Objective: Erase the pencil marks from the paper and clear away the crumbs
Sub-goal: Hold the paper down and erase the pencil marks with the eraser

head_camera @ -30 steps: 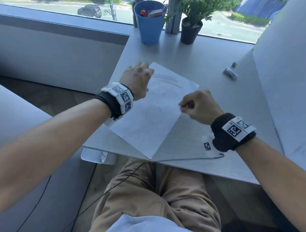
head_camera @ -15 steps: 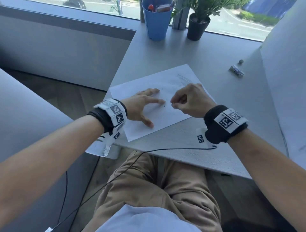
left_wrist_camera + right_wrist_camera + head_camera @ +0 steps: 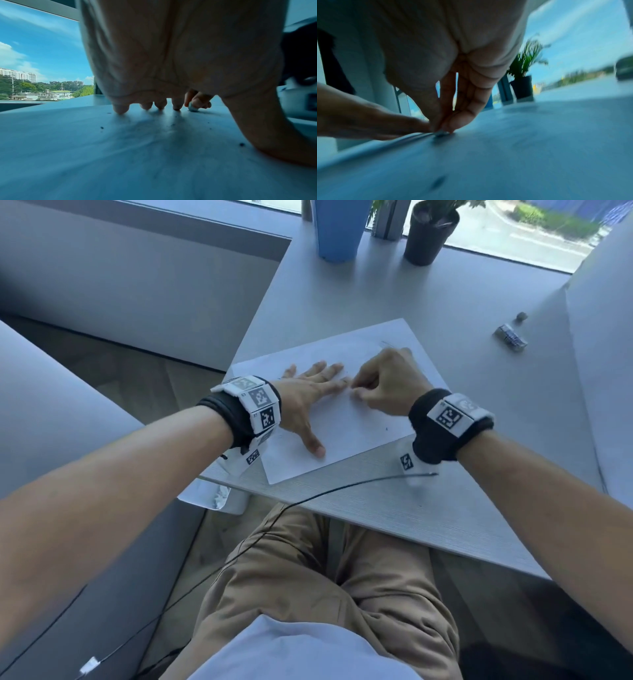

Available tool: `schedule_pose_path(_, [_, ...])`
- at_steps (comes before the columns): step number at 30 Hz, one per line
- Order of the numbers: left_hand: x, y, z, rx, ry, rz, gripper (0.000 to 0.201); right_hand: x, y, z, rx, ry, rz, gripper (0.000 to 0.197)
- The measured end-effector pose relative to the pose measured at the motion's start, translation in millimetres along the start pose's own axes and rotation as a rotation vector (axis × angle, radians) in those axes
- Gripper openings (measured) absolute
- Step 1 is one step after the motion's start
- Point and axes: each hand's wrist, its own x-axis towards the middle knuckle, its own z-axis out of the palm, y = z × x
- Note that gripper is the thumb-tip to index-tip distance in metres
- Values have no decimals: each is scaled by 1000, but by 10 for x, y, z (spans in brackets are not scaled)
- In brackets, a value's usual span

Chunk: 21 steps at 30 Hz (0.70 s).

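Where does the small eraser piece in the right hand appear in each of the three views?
Head: hidden behind the right hand.
Left wrist: eraser piece just beyond the left fingertips.
Right wrist: centre, pinched against the paper.
Shared landmark: the black plant pot.
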Motion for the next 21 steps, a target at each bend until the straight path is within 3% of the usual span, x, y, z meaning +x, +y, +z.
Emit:
schedule_pose_path(2, [0, 0, -4, 5, 0, -3, 140, -30, -64, 23, -7, -20, -24, 10])
schedule_pose_path(5, [8, 2, -1, 18, -17, 1, 141, -146, -200, 62, -23, -211, -108, 12])
schedule_pose_path(9, [2, 26, -12, 17, -26, -7, 141, 25, -8, -108, -32, -38, 26, 11])
schedule_pose_path(13, [33, 62, -46, 44, -62, -34, 143, -193, -211, 60, -33, -223, -120, 14])
schedule_pose_path(17, [61, 118, -77, 85, -85, -72, 146, -55, -23, -53, -12, -29, 34, 12])
schedule_pose_path(20, [81, 116, -84, 102, -105, -71, 148, -286, -212, 79, 4, -220, -95, 11])
schedule_pose_path(21, [82, 121, -93, 107, -111, -70, 148, -270, -200, 55, 10, -216, -84, 11])
